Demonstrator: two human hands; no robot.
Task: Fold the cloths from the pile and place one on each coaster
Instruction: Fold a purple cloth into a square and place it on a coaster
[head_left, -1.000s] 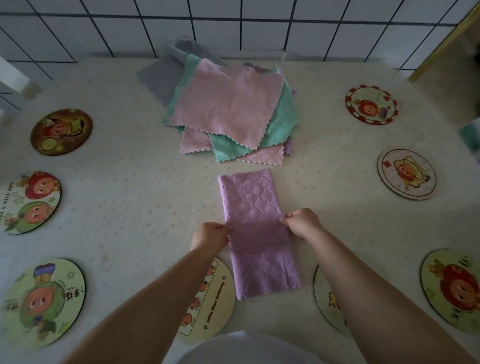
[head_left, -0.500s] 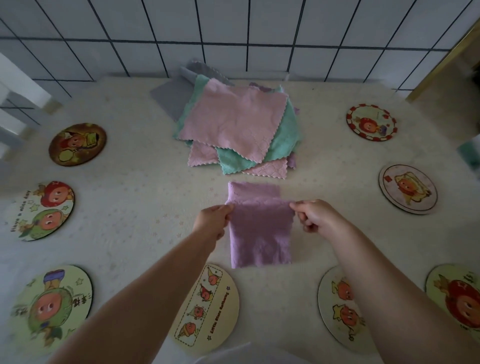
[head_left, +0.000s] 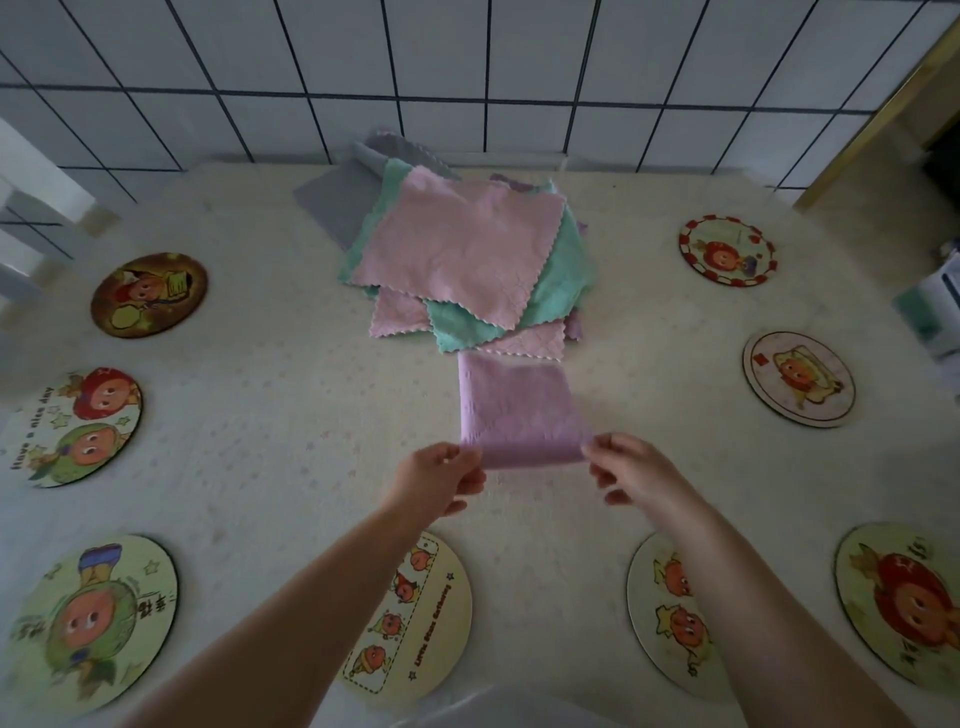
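The left hand (head_left: 439, 480) pinches the near left corner of a folded lilac quilted microfibre cloth (head_left: 519, 410), and the right hand (head_left: 631, 470) pinches its near right corner, fingers curled, so the near edge is lifted between them while the far edge lies on the cream speckled tablecloth (head_left: 270, 415), just short of the pile. The cloth is blurred along its right side. Just beyond it sits the pile of loose square cloths (head_left: 467, 260): a pink one on top, mint green and more pink under it, a grey one sticking out toward the white tiled wall (head_left: 467, 73). 8 round cartoon-printed coasters ring the table, all bare. On the left are a dark brown coaster (head_left: 149, 294), a pale coaster with 2 round faces (head_left: 78, 427) and a green coaster with an orange face (head_left: 91, 626). Nearest, partly hidden by the forearms, are a cream coaster with a row of small figures (head_left: 421, 618) under the left arm and a white coaster with orange figures (head_left: 667, 618) under the right. On the right are a red-rimmed coaster (head_left: 726, 250), a white coaster with a yellow figure (head_left: 798, 379) and a pale green coaster with a red face (head_left: 901, 603)
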